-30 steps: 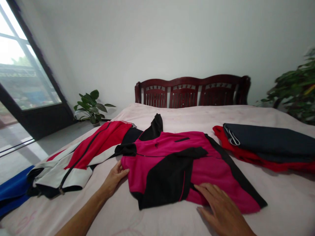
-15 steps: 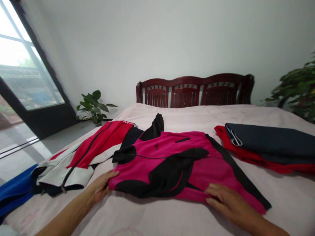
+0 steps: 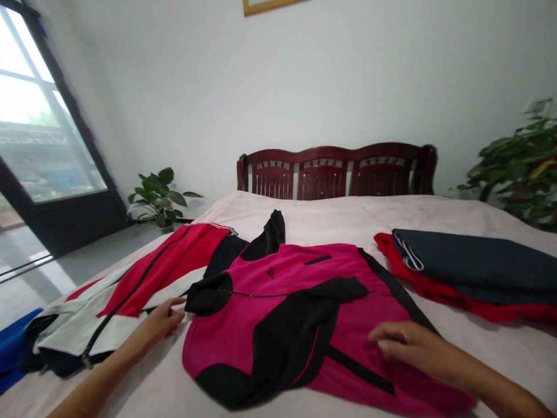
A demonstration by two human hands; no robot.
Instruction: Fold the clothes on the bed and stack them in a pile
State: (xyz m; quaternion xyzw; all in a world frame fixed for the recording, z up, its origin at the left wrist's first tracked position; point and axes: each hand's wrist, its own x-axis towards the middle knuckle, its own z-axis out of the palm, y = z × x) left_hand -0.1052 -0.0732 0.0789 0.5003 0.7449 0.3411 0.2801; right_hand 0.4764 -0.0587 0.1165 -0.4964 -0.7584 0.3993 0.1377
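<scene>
A magenta zip jacket (image 3: 243, 331) with black sleeves and collar lies spread on the bed in front of me. One black sleeve (image 3: 287, 337) is folded across its front; the other sticks out at the far side. My left hand (image 3: 167, 318) is by the black collar, fingers stretched towards its edge and holding nothing that I can see. Over the lower right part of the jacket hovers my right hand (image 3: 407, 343), thumb and fingers apart. On the left, a red, white and navy jacket (image 3: 143, 284) lies partly under the magenta one.
A folded dark navy garment (image 3: 478, 261) rests on a red one (image 3: 491, 310) at the right. Something blue (image 3: 15, 348) lies at the left edge of the pink bedsheet (image 3: 331, 217). Beyond are a wooden headboard (image 3: 324, 174) and potted plants (image 3: 159, 194).
Both hands have let go of the jacket's near edge. That edge now lies closer to me and flatter, with a black pocket strip showing. The left hand has moved up towards the collar.
</scene>
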